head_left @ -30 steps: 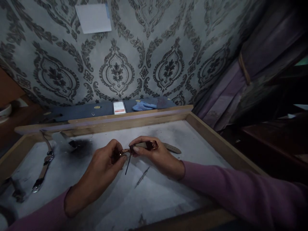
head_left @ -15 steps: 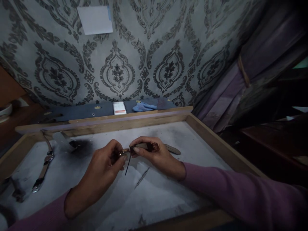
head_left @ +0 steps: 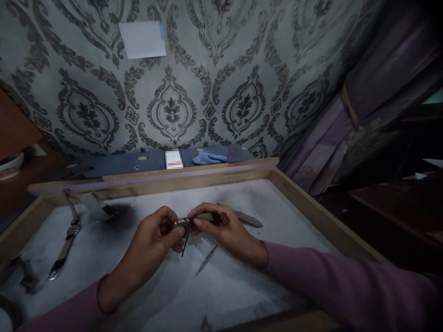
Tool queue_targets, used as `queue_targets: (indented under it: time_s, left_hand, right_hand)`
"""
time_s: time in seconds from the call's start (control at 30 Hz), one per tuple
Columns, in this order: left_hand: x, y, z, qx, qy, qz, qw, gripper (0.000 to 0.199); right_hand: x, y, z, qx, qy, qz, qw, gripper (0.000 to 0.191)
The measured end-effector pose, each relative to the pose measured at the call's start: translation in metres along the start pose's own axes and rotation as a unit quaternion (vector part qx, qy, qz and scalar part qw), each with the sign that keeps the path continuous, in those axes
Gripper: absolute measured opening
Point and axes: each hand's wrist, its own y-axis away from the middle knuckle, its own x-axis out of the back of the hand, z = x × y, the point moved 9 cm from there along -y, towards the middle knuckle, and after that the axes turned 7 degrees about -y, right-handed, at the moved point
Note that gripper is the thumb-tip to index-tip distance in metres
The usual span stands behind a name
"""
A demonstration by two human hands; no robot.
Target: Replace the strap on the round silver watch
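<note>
Over the middle of the white tray surface, my left hand [head_left: 152,240] is closed on a round gold-coloured watch case [head_left: 181,224]. My right hand [head_left: 224,230] pinches a grey-brown watch strap [head_left: 205,216] whose inner end meets the side of the case; its buckle end lies over my palm. A thin dark strip [head_left: 185,244] hangs down beside the case. Below my right hand a slim metal tool [head_left: 206,260] lies on the paper. Another strap piece with holes [head_left: 249,219] rests behind my right hand.
At the left lie a strapped watch [head_left: 71,230], a watch on a pale holder [head_left: 95,207] and dark straps [head_left: 28,279]. A wooden rim [head_left: 297,198] borders the tray. Behind it are a blue cloth [head_left: 209,157] and a small white box [head_left: 174,159].
The whole view has shifted slightly, so things sit a little lower. In my left hand the watch case has turned, showing more of its round face or back. Both hands keep their hold.
</note>
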Motion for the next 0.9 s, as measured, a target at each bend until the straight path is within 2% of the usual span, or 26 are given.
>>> queue_targets:
  time_s: [0.37,0.9]
  left_hand:
    - [-0.002,-0.0006,-0.0058,0.033,0.026,-0.007,0.999,0.027]
    - [-0.0033,-0.0009,-0.006,0.038,0.059,-0.011,0.997,0.03]
  right_hand:
    - [-0.0004,0.0018,-0.0037,0.008,0.044,-0.008,0.999,0.018]
    - [-0.0018,0.0034,-0.0073,0.019,0.055,0.0,0.998,0.014]
